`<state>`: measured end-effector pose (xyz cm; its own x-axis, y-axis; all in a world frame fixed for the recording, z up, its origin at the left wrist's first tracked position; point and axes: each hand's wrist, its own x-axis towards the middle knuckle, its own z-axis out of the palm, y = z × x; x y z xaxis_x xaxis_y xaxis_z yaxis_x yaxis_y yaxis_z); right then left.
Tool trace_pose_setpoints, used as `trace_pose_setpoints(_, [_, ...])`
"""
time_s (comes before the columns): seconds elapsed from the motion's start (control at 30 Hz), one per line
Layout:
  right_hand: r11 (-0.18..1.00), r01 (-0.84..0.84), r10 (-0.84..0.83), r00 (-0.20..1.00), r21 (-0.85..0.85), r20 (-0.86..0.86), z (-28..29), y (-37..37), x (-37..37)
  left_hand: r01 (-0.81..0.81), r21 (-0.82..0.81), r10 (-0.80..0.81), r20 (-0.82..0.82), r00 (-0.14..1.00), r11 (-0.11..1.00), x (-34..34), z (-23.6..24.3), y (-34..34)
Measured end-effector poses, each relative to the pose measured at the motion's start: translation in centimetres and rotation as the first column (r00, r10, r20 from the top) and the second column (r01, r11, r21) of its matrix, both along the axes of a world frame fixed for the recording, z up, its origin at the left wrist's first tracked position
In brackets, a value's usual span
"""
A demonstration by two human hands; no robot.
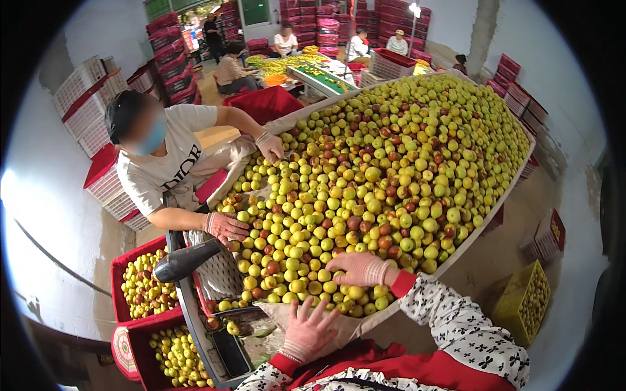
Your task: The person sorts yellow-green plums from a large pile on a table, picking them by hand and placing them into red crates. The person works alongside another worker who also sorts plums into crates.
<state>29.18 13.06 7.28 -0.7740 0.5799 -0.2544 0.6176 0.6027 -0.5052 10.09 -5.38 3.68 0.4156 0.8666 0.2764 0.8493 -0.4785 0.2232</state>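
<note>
A large heap of fresh jujubes [404,176], yellow-green with some reddish-brown ones, lies on a pale cloth-lined sorting table. My left hand [306,331], in a thin pale glove, is open with fingers spread over the cloth [352,326] at the near edge of the heap. Resting on the nearest fruit, my right hand [360,268] has its fingers stretched out to the left, with nothing seen gripped; what lies under its palm is hidden. Across the table, a masked co-worker's gloved hands [225,227] touch the fruit on the left side.
Red-lined crates of jujubes [149,287] stand at the lower left, beside a dark metal chute [188,259]. A phone-like black slab [229,352] lies on the table's near-left ledge. A yellow crate [521,303] sits on the floor at right. Several people and stacked crates fill the back.
</note>
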Motion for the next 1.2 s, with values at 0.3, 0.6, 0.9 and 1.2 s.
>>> trace_pose_setpoints(0.3, [0.92, 0.158, -0.234, 0.956, 0.359, 0.177, 0.9, 14.0, 5.6, -0.212, -0.438, 0.349, 0.261, 0.9, 0.874, -1.5, -7.5, -4.6])
trace_pose_setpoints(0.6, [0.9, 0.346, -0.43, 0.811, 0.267, 0.396, -0.4, 20.4, -0.5, -0.18, -0.401, 0.237, 0.098, 0.966, 0.898, -1.4, -9.2, -1.9])
trace_pose_setpoints(0.9, [0.914, 0.366, -0.406, 0.797, 0.176, 0.447, -1.3, 22.5, -2.9, -0.338, 0.032, 0.312, 0.314, 0.897, 0.94, -3.4, -1.2, 6.4])
trace_pose_setpoints(1.2, [0.944, 0.274, -0.326, 0.864, 0.185, 0.384, -3.9, 16.7, -8.8, 0.017, -0.34, -0.043, -0.068, 0.997, 0.94, -0.8, -2.4, 17.4])
